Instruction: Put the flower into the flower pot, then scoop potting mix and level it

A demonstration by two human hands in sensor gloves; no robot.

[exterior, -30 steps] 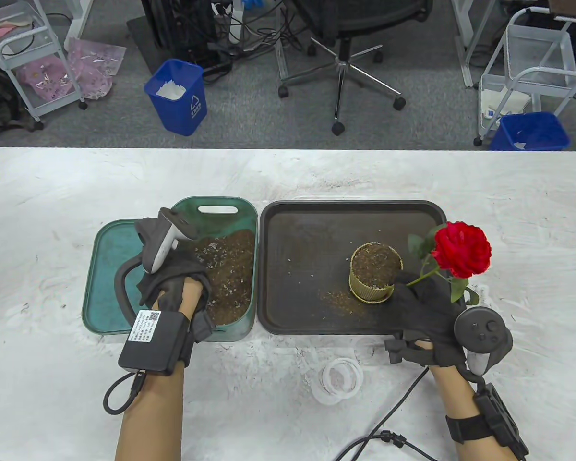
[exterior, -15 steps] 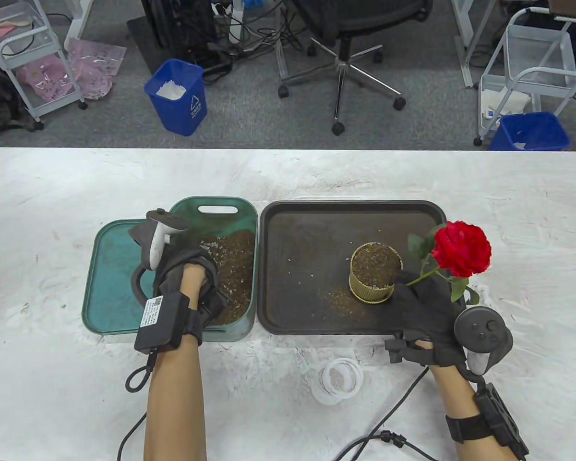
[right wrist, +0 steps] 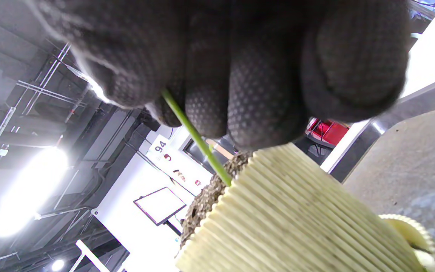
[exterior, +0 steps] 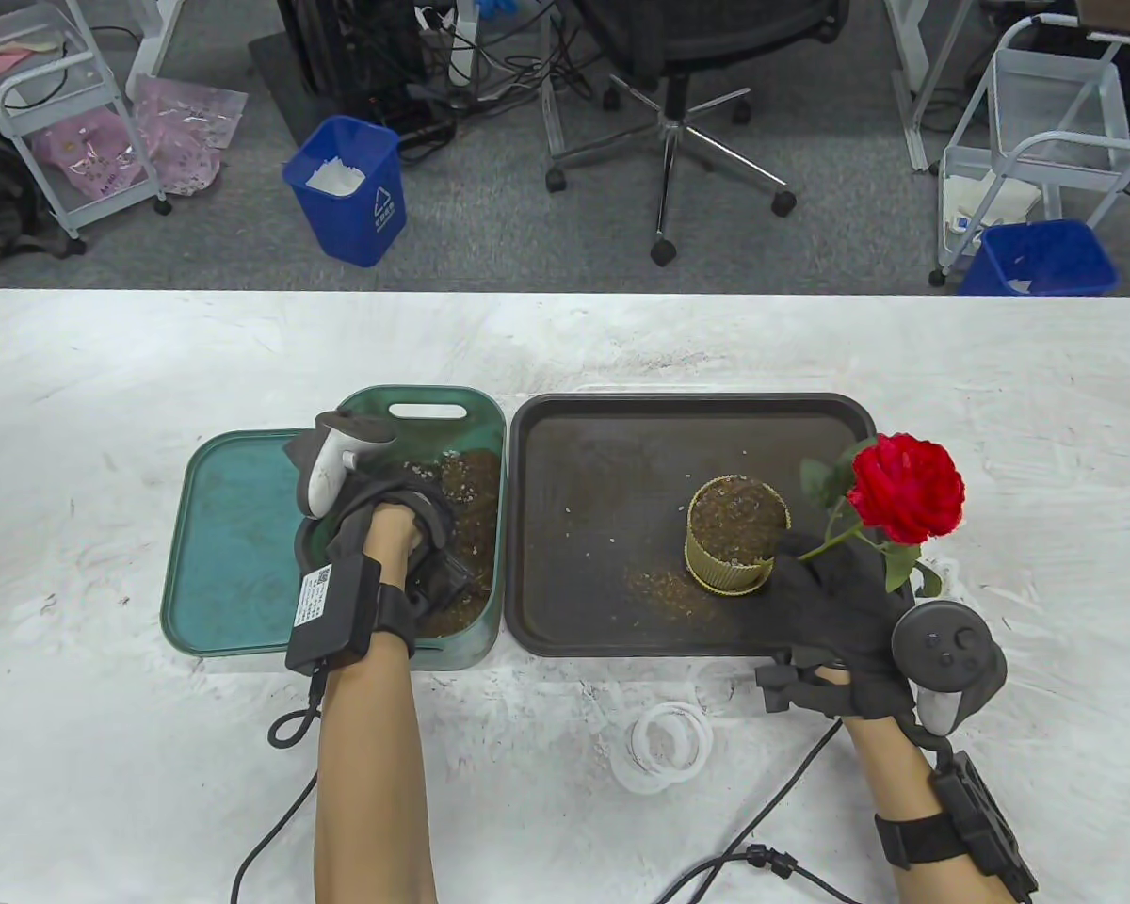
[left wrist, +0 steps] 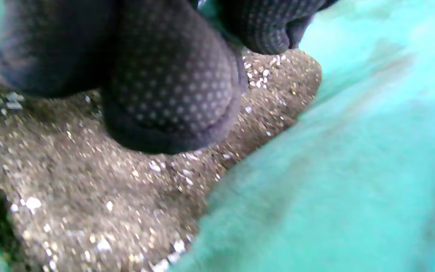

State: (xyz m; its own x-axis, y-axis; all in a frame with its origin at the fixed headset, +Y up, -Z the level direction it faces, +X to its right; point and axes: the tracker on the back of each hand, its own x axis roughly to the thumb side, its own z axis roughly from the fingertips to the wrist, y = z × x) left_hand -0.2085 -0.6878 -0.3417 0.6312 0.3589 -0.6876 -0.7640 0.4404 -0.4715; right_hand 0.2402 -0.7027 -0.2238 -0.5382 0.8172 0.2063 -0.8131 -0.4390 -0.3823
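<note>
A red rose (exterior: 904, 488) leans right of the ribbed gold pot (exterior: 736, 532), which is full of potting mix and stands on the dark tray (exterior: 621, 424). My right hand (exterior: 833, 593) pinches the green stem (right wrist: 195, 136) low down, right beside the pot's wall (right wrist: 296, 211). My left hand (exterior: 391, 527) is down in the green tub (exterior: 424, 405), its fingers (left wrist: 172, 83) curled into the potting mix (left wrist: 108, 196). More mix (exterior: 471, 480) shows past the hand. What lies under the palm is hidden.
The tub's teal lid (exterior: 226, 527) lies flat to its left. Spilled mix (exterior: 664, 589) dots the tray in front of the pot. White rings (exterior: 664, 744) and a black cable (exterior: 772, 800) lie near the table's front edge.
My left hand has slid to the right inside the tub and dug deeper into the mix, its forearm swinging right. The right hand, rose and pot have stayed still.
</note>
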